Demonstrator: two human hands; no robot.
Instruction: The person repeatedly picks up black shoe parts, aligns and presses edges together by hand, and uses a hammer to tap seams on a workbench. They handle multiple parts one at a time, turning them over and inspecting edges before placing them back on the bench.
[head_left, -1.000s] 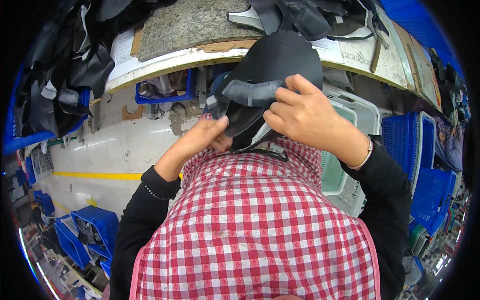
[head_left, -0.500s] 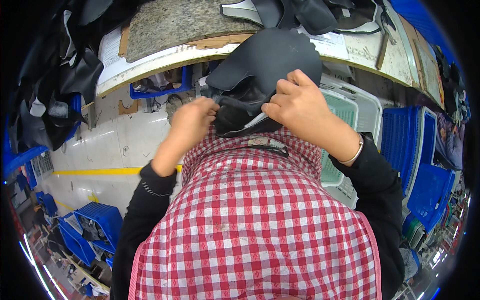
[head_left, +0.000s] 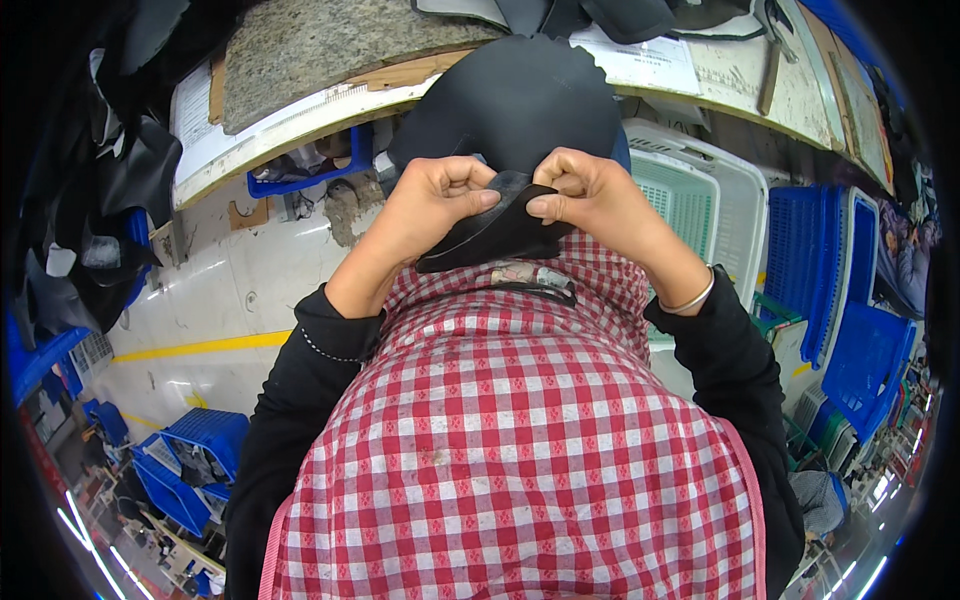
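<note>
A black leather-like shoe upper piece (head_left: 515,100) spans from the bench edge to my lap, smooth side showing at the far end. My left hand (head_left: 440,205) pinches its near folded edge between thumb and fingers. Close beside it, my right hand (head_left: 580,190) pinches the same edge, with a dark grey fabric-like strip of lining (head_left: 500,205) showing between the two hands. The curled fingers partly hide what lies under them.
On the bench are a stone slab (head_left: 330,50), a hammer-like tool (head_left: 770,75) and more black pieces (head_left: 630,15). Black pieces (head_left: 130,170) hang at the left. Pale green (head_left: 670,200) and blue baskets (head_left: 805,265) stand at the right.
My hands have come closer together on the near edge, and the left one has moved right and up. The piece's opening is folded over, and its far end has shifted slightly left.
</note>
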